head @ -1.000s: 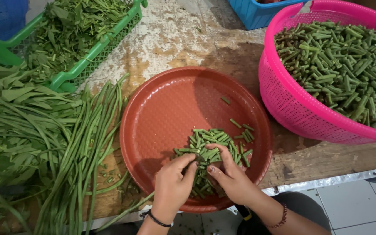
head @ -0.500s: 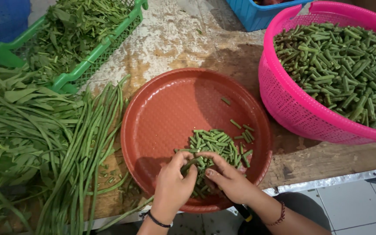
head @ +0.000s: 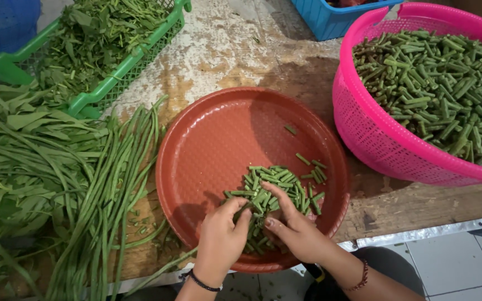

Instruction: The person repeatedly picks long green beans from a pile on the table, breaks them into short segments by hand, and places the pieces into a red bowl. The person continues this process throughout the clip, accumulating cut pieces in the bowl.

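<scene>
A round red plastic tray [head: 213, 145] lies on the wooden table in front of me. A small heap of cut green bean pieces [head: 285, 184] sits in its near right part. My left hand [head: 221, 239] rests on the near edge of the heap, fingers curled over some pieces. My right hand [head: 294, 226] lies beside it with fingers spread over the pieces, touching the heap. Both hands press in on the heap from the near side. A few loose pieces lie apart on the tray.
A pink mesh basket [head: 375, 139] full of cut bean pieces stands at right. Whole long beans [head: 112, 184] and leafy greens [head: 18, 150] lie at left. A green crate [head: 118, 72] of greens sits at back left, a blue crate [head: 330, 14] behind. Table edge and tiled floor are near.
Both hands have shifted slightly on the heap of bean pieces, drawing it together toward the near rim. Everything else has stayed in place.
</scene>
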A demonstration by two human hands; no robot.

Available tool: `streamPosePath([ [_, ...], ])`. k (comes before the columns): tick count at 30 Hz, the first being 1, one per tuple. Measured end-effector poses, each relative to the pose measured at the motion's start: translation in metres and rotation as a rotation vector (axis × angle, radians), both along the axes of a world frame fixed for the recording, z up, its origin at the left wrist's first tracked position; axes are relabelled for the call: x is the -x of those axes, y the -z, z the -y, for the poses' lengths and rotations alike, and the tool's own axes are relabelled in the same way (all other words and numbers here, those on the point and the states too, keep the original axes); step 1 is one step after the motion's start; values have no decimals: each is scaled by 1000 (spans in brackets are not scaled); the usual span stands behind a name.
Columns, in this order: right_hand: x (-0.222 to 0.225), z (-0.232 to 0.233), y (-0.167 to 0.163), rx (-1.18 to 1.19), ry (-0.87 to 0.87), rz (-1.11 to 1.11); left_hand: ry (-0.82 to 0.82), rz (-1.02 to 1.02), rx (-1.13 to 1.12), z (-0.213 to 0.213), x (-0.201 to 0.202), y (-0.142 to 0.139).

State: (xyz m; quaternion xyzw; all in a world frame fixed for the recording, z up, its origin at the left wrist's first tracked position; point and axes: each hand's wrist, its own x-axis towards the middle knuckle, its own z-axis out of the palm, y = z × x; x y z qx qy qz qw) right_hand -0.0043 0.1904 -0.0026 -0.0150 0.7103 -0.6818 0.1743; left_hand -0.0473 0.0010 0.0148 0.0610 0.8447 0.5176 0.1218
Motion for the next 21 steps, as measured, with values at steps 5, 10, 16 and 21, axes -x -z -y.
streamPosePath([
  [5, -1, 3, 0, -38, -13, -59, 34, -94, -9, 0, 1, 7],
  [10, 2, 7, 9, -23, 84, 25, 46, -104, 33, -1, 0, 10],
  [16, 9, -3, 17, 112, 133, 73, 70, -76, -21, -7, -4, 8],
  [21, 3, -4, 22, 168, -57, 89, 82, 27, -159, -3, -1, 3],
])
